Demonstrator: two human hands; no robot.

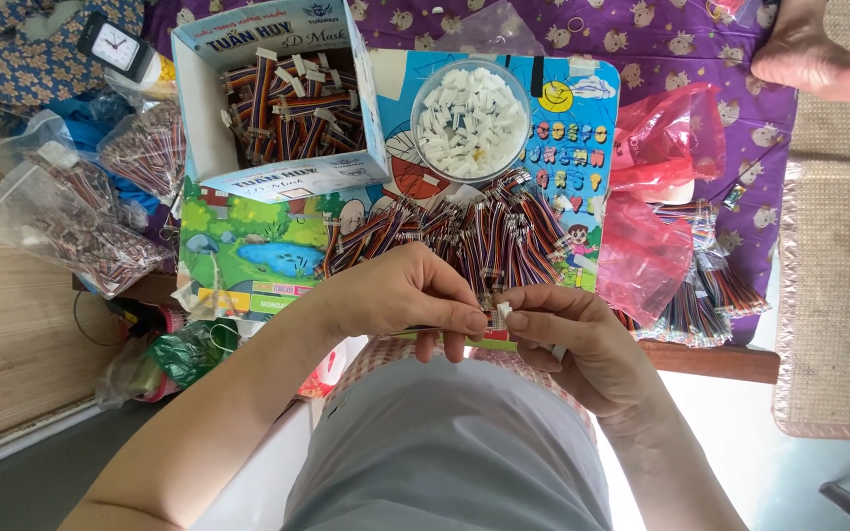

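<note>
My left hand [410, 295] and my right hand [568, 334] meet over my lap at the near edge of a small colourful picture table [248, 256]. The left fingers pinch a short multicoloured ribbon cable [484, 287]. The right fingertips hold a small white plastic connector [504, 310] against the cable's end. Just beyond my hands lies a heap of similar loose ribbon cables [464, 231]. A round clear bowl [470, 120] filled with white connectors stands behind the heap.
A cardboard box [277, 98] at the table's back left holds finished cables. Clear bags of cables [81, 226] lie left; red plastic bags [656, 197] and more cable bundles [705, 295] lie right. A small clock [115, 44] sits far left, another person's bare foot [819, 59] top right.
</note>
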